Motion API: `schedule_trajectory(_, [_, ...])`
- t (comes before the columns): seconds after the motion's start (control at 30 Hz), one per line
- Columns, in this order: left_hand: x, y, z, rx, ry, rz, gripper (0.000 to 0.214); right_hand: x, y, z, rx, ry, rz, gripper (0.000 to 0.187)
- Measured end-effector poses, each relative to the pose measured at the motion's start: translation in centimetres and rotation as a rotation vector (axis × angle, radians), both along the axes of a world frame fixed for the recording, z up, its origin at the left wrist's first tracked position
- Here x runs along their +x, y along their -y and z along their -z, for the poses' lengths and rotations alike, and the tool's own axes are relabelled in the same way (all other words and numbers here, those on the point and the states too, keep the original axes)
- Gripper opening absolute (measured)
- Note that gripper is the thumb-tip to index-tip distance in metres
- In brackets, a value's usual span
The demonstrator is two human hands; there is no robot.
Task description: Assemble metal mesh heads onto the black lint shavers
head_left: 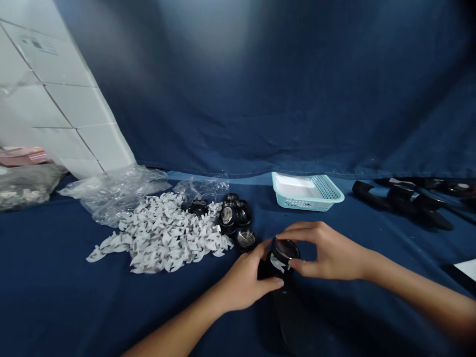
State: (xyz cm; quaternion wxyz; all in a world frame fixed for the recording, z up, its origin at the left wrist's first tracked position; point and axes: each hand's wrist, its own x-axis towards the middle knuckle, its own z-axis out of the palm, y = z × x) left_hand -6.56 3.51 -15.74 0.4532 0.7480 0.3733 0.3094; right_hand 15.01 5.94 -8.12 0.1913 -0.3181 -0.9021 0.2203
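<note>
A black long-handled device (288,315), which looks like a fabric shaver, lies with its round head away from me and its handle towards me. My left hand (247,280) is closed round the side of that head. Between the thumb and fingers of my right hand (322,250) is a round black cap (286,249), tilted over the head. Under its rim shows a white bladed piece (277,264). Close to my left hand, a black cap with a metal mesh (246,239) rests on the cloth, with several more black caps (234,214) clustered behind it.
A big heap of white bladed pieces (169,238) spreads to the left, beside crumpled clear plastic bags (119,191). Behind my hands stands a light blue basket (310,203). Several black device bodies (405,201) lie at the right. A blue curtain (278,99) hangs at the back.
</note>
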Motion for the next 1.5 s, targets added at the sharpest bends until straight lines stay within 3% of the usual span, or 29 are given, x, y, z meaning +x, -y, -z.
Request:
schedule_trajectory(0.67, [-0.2, -0.2, 0.9, 0.014, -0.089, -0.032, 0.081, -1.0, -0.5, 0.8, -0.015, 0.039, -0.066, 0.019])
schedule_trajectory(0.83, [-0.2, -0.3, 1.0, 0.011, -0.104, -0.037, 0.081, -1.0, -0.5, 0.9, 0.017, 0.063, -0.028, 0.014])
schedule_trajectory(1.37, [-0.3, -0.5, 1.2, 0.009, -0.141, -0.033, 0.086, -0.8, -0.6, 1.6, 0.024, 0.082, -0.009, 0.019])
schedule_trajectory(1.5, [-0.4, -0.5, 1.5, 0.006, -0.162, -0.033, 0.088, -0.9, -0.6, 1.7, 0.035, 0.104, -0.010, 0.029])
